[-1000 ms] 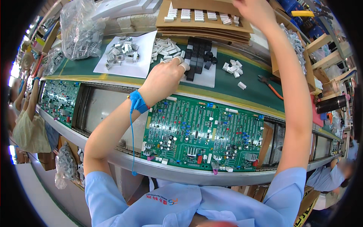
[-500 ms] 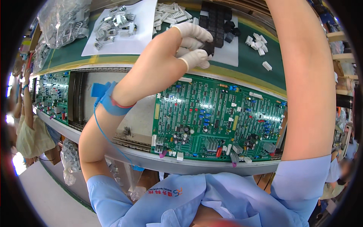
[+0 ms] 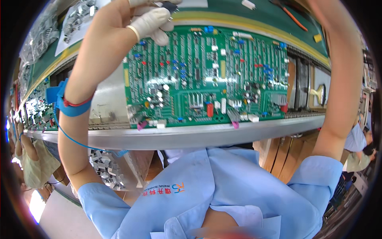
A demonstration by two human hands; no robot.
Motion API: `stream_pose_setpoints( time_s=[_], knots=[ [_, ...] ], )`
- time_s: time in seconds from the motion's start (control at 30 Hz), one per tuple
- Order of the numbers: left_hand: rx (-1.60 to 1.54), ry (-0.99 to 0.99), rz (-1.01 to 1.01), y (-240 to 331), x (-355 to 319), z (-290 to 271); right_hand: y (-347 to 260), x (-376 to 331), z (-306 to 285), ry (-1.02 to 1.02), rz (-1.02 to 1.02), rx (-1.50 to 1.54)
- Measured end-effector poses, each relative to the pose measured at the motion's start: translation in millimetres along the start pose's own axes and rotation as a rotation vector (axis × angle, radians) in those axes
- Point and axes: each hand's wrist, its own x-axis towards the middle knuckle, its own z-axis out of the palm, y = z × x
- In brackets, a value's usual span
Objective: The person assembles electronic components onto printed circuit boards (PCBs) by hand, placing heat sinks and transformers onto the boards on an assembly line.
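Observation:
My left hand [image 3: 115, 34], with white finger cots on its fingers, is at the top left of the picture. It is closed around a small black block-shaped component [image 3: 170, 6] with thin metal pins. A blue strap with a cord [image 3: 75, 99] circles that wrist. Just right of and below the fingers lies a large green circuit board [image 3: 191, 89], crowded with chips, white connectors, heat sinks and red and blue parts. The fingers overlap its upper left edge. On the right, my right forearm reaches up past the top edge, and its hand is out of the picture.
The board rests between the conveyor's metal rails [image 3: 199, 137]. Another green board [image 3: 38, 109] lies farther left. Beyond are bagged parts [image 3: 39, 36], pinned metal parts [image 3: 75, 18], a white connector [image 3: 248, 4] and an orange-handled tool [image 3: 294, 18]. A co-worker [image 3: 32, 159] stands left.
The view has shifted, so the board appears higher and farther left, and the black blocks have left the picture. My left hand still holds the black component and appears higher and farther left.

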Motion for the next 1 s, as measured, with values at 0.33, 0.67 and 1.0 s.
stream_pose_setpoints(
  time_s=[0.33,0.67,1.0],
  knots=[
    [0.072,-0.050,-0.377,48.0,-2.9,38.3,53.1,-142.8,34.5,-0.283,0.434,0.540],
    [0.174,-0.039,-0.482,46.3,1.6,56.1,43.8,-174.8,45.4,-0.314,0.547,0.349],
    [0.241,-0.132,-0.435,25.0,-13.7,42.2,35.0,-188.4,69.1,-0.154,0.042,-0.226]
  ],
)
